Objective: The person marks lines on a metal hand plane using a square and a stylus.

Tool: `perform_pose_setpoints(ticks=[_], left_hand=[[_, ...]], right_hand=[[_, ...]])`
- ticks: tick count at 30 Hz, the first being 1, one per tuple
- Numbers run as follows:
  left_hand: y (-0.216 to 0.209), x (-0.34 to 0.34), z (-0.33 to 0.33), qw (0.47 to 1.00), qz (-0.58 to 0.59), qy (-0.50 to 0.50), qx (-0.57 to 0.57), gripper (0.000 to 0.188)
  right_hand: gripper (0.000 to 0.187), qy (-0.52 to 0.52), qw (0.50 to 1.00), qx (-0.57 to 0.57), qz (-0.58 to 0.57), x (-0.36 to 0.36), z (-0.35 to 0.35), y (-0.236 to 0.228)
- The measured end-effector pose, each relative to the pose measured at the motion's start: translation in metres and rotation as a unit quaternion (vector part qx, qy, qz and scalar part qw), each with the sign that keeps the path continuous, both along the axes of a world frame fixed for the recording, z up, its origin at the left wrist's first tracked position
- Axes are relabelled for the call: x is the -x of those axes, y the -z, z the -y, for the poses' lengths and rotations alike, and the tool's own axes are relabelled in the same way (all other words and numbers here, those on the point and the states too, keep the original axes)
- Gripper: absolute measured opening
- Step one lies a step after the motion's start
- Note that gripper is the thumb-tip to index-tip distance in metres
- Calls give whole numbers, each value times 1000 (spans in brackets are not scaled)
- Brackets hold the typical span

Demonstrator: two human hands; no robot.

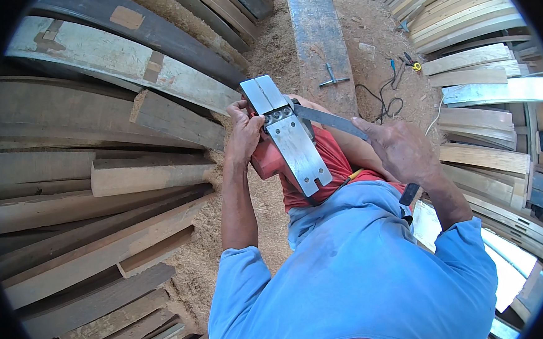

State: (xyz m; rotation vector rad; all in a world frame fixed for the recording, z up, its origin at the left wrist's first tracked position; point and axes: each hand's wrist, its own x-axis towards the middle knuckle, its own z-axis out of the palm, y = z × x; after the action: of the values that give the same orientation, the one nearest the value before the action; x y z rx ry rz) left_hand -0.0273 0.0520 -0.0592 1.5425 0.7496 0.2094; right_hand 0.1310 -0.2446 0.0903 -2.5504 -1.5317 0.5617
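An electric hand planer [296,144] lies upside down across my lap, its two silver sole plates facing up. The red body shows at the left, and the cutter drum lies in the gap between the plates. My left hand [245,129] grips its left side, the thumb beside the drum. My right hand [402,146] is closed on a long flat grey bar, seemingly a file [330,119], forefinger stretched along it. The bar's far end meets the planer beside the drum. A small yellow-handled tool [350,178] lies on my lap, its tip hidden.
A long worn board [320,26] runs ahead, with a T-handled wrench [333,77] on it. To its right lie a black cord [381,97] and a yellow-and-black hand tool [414,65]. Stacked timber [154,175] lines both sides. Sawdust [197,279] covers the ground.
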Motion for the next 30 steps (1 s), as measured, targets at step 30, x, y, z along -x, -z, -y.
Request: perform_pose_setpoints(ticks=[30], left_hand=[[-9, 8, 9, 1000, 23, 18, -5, 63]], right_hand=[[62, 330, 786, -145, -503, 4, 5, 162]])
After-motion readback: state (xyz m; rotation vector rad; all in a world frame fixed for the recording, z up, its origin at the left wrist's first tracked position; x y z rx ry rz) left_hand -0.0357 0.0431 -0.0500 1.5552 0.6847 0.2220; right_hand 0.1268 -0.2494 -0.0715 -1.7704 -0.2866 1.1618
